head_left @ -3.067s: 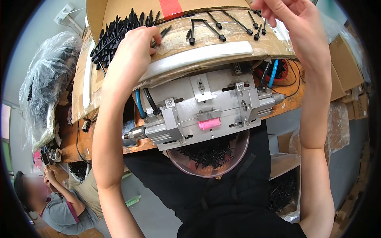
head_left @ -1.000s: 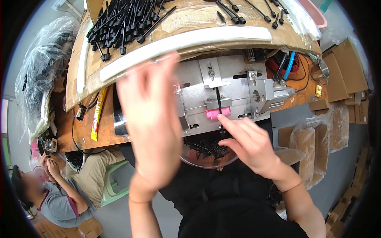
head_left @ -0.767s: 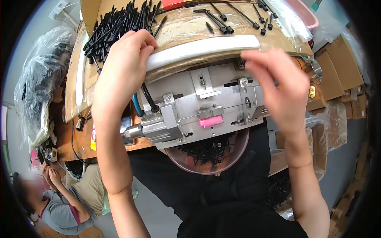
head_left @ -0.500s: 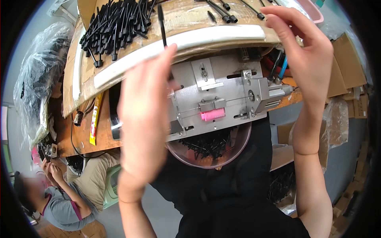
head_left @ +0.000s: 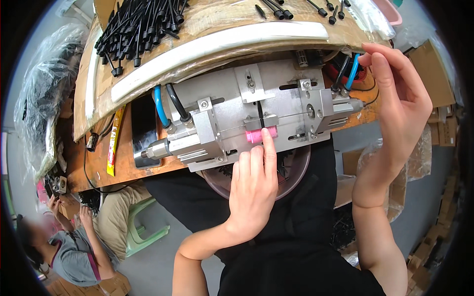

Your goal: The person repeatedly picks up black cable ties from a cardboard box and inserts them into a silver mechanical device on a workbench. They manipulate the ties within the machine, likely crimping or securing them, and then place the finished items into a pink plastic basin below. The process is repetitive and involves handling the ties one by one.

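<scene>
My left hand (head_left: 254, 190) reaches over the front of a metal fixture (head_left: 284, 108). Its index finger is stretched out, with the tip resting on a pink block (head_left: 255, 136); the other fingers are bent and the thumb is hidden. A slim black plastic stem (head_left: 260, 112) lies in the small metal holder (head_left: 251, 122) just behind the block, its near end reaching my fingertip. Off to the right, my right hand (head_left: 402, 93) hangs in the air near the shelf's edge, fingers loosely bent and apart, with nothing visible in them.
A cardboard-covered shelf (head_left: 212, 24) with a white padded strip holds a heap of black stems (head_left: 140, 34) and several loose ones. Blue and black hoses enter the fixture. Below it sits a bowl (head_left: 296, 180). A co-worker (head_left: 74, 256) sits at left, beside a green stool (head_left: 140, 237).
My left hand has come down and right from the shelf's edge to the pink block. A black stem now lies in the holder. My right hand has moved slightly right and down.
</scene>
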Demonstrator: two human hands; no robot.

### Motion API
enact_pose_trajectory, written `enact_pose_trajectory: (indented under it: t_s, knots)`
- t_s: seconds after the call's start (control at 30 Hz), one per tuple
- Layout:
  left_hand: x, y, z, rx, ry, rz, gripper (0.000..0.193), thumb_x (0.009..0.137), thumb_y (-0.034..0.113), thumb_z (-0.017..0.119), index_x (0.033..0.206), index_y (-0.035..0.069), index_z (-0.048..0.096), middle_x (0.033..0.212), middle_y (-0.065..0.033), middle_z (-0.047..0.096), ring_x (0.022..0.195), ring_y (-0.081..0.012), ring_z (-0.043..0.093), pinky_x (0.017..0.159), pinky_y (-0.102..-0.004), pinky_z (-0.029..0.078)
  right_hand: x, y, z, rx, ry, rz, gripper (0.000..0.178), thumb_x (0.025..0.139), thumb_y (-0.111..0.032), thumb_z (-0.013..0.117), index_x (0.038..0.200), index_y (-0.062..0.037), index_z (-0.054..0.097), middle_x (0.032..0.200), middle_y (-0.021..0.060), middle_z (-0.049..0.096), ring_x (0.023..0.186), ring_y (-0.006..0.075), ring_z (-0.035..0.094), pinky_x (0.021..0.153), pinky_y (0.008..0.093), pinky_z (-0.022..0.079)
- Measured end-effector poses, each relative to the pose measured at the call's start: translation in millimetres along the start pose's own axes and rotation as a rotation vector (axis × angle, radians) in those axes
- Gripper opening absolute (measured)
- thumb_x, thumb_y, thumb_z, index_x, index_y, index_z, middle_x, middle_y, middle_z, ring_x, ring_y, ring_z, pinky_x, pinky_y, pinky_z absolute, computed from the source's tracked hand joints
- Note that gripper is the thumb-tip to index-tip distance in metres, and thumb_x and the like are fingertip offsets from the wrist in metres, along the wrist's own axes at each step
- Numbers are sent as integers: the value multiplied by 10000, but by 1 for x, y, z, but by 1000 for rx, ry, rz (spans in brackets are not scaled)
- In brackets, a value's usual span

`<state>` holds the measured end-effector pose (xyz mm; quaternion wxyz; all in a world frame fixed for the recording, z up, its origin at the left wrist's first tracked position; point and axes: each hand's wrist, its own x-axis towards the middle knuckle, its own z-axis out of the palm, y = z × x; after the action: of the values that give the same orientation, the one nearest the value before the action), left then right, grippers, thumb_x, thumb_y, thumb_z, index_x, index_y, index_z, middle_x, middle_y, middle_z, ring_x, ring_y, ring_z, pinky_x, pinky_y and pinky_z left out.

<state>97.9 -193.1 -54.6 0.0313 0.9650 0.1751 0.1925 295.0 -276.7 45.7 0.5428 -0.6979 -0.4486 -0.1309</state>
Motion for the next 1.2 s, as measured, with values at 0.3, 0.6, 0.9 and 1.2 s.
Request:
enact_pose_trajectory:
  t_s: [0.3,0.6,0.9,1.2]
  knots:
    - [12,-5,-25,-136,-115,13,715,757,-1,639,1415,-93,376,981,-101,504,849,-219,515,764,-315,471,13,-1,-8,-76,-9,-26,74,879,1,665,933,43,694,799,30,634,751,88,574,679,206,441]
    - [199,-54,-41,-200,340,263,175,844,84,666,989,-12,653,935,-194,616,932,-369,594,840,-405,470,161,43,94,-234,-417,-378,142,793,-101,667,896,-20,722,814,195,686,761,318,681,693,381,521]
    - [193,-115,-77,-308,47,366,128,793,0,659,921,-11,652,802,-134,622,750,-280,617,706,-345,478,182,61,137,-429,-717,-346,79,701,-42,679,770,-3,687,753,229,659,737,379,669,654,443,510]
    - [142,-151,-105,-473,-97,121,187,781,-30,691,963,10,674,852,-36,590,761,-138,535,749,-267,458,169,68,141,-669,-520,-251,112,738,-33,606,785,45,672,792,275,650,799,420,650,725,473,510]
